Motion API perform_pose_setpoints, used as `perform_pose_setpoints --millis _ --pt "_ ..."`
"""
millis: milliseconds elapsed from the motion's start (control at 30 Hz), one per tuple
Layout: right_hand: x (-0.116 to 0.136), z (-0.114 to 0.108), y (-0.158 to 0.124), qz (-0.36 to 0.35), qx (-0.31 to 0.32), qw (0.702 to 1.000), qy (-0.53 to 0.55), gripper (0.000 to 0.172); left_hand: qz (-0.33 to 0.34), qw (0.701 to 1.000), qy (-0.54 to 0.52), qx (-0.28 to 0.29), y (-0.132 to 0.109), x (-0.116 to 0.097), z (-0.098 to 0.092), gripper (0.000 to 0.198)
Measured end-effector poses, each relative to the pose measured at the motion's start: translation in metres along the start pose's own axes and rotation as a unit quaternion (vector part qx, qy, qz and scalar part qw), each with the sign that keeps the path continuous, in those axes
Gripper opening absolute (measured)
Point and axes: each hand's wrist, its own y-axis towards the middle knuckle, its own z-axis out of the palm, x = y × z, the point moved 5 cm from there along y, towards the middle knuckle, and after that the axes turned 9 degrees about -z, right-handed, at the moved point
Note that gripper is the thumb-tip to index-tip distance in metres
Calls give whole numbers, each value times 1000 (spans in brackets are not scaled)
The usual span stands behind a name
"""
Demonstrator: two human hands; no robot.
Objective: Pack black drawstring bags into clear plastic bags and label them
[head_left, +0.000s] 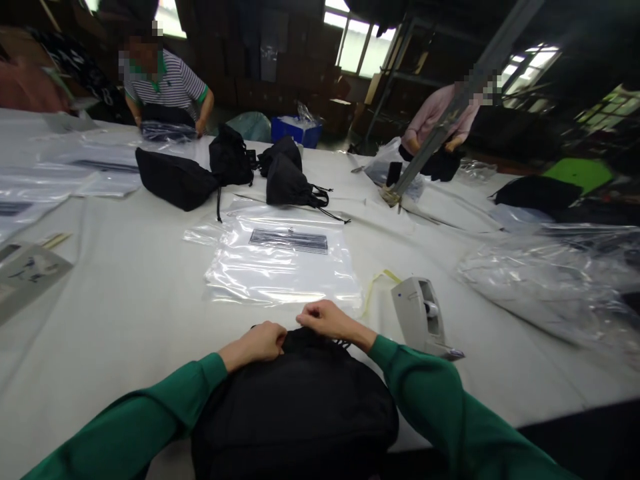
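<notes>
At the near edge of the worktop (125, 267), a large black bag (300, 407) sits before the person, between two green sleeves (165, 400). The left hand (260, 343) is clamped on the bag's top edge, its fingers curled in. Close beside it, with a small gap between the two hands, the right hand (327, 320) bends its fingers at the same edge; I cannot tell whether they grip anything. Just beyond lies a stack of clear plastic bags (280, 273) with a dark printed panel, and to its right stands a grey tape dispenser (407, 310). Farther back are several black pouches (175, 180), some with cords. Across the worktop, a person in a striped shirt (173, 83) handles dark, plastic-covered material (169, 131).
</notes>
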Motion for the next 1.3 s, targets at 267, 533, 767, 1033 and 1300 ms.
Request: perform_pose_setpoints --millis 267,533,767,1033,1300 --pt "-20 47 -22 28 1 1000 10 43 42 997 -68 9 11 18 16 6" --pt "-27 46 -20 -17 -66 998 9 42 78 984 -156 -28 10 29 10 26" --pt "-21 42 -21 -71 -127 989 -35 42 86 981 -149 -93 -5 24 -6 31" --pt "-14 37 -29 -113 -145 979 -92 35 98 989 -69 -88 -5 -23 -29 29" --pt "-28 49 -40 -125 -146 974 -121 29 68 994 -47 -69 0 -2 17 34"
